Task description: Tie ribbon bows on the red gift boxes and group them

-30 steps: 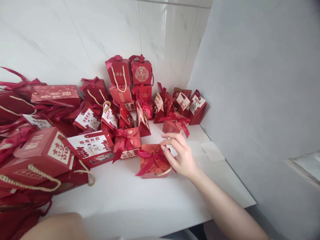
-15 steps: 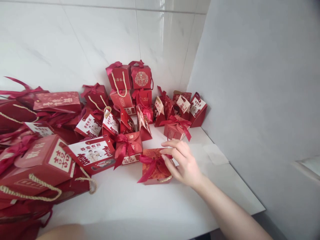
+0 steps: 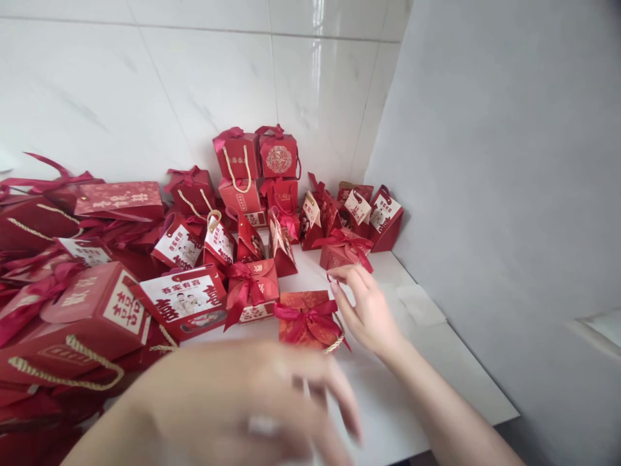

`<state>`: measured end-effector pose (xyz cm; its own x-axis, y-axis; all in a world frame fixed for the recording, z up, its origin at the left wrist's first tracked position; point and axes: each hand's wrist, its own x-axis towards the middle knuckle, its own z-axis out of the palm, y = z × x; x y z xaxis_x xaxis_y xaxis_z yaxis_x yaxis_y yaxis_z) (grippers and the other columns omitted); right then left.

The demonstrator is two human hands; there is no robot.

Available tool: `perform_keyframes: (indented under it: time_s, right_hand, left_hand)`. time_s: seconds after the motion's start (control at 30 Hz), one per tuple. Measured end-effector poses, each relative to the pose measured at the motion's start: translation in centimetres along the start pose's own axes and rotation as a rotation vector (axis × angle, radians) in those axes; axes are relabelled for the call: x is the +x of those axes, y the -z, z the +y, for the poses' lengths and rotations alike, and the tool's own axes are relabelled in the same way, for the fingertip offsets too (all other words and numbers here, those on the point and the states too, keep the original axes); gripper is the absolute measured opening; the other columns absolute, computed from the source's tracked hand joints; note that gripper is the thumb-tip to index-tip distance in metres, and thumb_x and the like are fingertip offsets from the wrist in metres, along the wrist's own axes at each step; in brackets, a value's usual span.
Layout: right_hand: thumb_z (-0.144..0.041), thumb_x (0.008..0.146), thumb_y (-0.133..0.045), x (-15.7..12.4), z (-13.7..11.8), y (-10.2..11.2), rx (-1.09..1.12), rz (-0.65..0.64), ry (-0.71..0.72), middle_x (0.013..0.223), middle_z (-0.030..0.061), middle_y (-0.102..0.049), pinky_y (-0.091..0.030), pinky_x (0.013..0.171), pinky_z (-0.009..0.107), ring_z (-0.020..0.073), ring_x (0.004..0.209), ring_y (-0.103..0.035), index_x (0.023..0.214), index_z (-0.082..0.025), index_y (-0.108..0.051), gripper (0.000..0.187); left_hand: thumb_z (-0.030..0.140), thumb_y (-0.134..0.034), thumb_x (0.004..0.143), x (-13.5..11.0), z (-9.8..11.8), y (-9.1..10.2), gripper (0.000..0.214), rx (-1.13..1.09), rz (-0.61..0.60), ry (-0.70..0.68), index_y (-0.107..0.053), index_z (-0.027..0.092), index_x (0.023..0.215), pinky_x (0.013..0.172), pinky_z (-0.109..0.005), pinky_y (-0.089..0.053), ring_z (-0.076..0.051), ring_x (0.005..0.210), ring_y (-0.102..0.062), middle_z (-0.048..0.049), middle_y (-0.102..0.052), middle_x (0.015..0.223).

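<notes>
A small red gift box with a red ribbon bow and a gold cord handle sits on the white tabletop. My right hand hovers just right of it, fingers apart and lightly curled, holding nothing. My left hand is raised close to the camera, blurred by motion, its fingers extended toward the box and nothing seen in them. Another bowed red box stands just left of the first.
Many red gift boxes and bags crowd the left and back: a large box, a printed box, a stacked pair against the tiled wall, several small ones at the corner. A grey panel bounds the right.
My right hand has lifted off the small red box and shifted slightly right. My left hand has risen into view from the bottom, moving toward the box.
</notes>
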<state>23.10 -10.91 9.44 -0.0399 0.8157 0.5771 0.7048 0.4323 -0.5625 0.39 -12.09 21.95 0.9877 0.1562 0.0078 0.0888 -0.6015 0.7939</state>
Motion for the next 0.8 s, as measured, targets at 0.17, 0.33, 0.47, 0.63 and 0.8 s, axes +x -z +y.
perform_keyframes:
  time_s: [0.17,0.33,0.47,0.63,0.8]
  right_hand:
    - [-0.059,0.099,-0.035,0.9,0.9,1.1,0.132,-0.250,-0.413,0.070,0.0014,-0.060,-0.041,0.064,0.030,0.0174,0.067,-0.056,0.074,-0.021,-0.056,0.050]
    - [-0.065,0.093,-0.044,1.2,1.6,1.7,0.350,-0.495,-0.464,0.064,-0.0023,-0.052,-0.035,0.061,0.027,0.0130,0.062,-0.047,0.067,-0.019,-0.052,0.053]
    - [-0.053,0.087,-0.063,1.1,1.9,1.3,0.490,-0.540,-0.419,0.064,-0.0040,-0.050,-0.034,0.059,0.025,0.0111,0.061,-0.043,0.072,-0.018,-0.056,0.039]
    - [-0.049,0.091,-0.059,0.9,1.7,0.5,0.535,-0.404,-0.378,0.066,-0.0047,-0.049,-0.035,0.060,0.025,0.0107,0.061,-0.042,0.075,-0.019,-0.054,0.034]
    - [-0.041,0.094,-0.058,0.6,1.3,-1.0,0.401,-0.232,-0.299,0.069,-0.0036,-0.053,-0.038,0.063,0.025,0.0118,0.064,-0.047,0.074,-0.020,-0.050,0.029]
  left_hand:
    - [0.033,-0.050,0.096,1.2,-4.4,4.0,0.024,0.270,0.289,0.420,-0.068,0.028,0.111,0.072,-0.024,-0.046,-0.013,0.080,-0.061,-0.0018,-0.063,0.108]
    - [0.042,-0.058,0.091,2.4,-7.3,3.5,0.021,0.311,0.258,0.488,-0.072,0.026,0.094,0.075,-0.027,-0.043,-0.013,0.079,-0.059,0.0002,-0.064,0.098]
    - [0.046,-0.064,0.086,3.1,-8.5,2.8,0.023,0.299,0.237,0.533,-0.072,0.025,0.084,0.072,-0.027,-0.042,-0.014,0.078,-0.058,0.0008,-0.063,0.091]
    - [0.041,-0.068,0.082,3.4,-9.3,2.5,0.017,0.304,0.237,0.530,-0.073,0.024,0.082,0.071,-0.027,-0.040,-0.014,0.076,-0.057,0.0013,-0.062,0.084]
    - [0.036,-0.069,0.081,3.9,-10.0,2.2,0.014,0.369,0.204,0.486,-0.072,0.023,0.078,0.071,-0.027,-0.037,-0.014,0.075,-0.055,0.0018,-0.060,0.077]
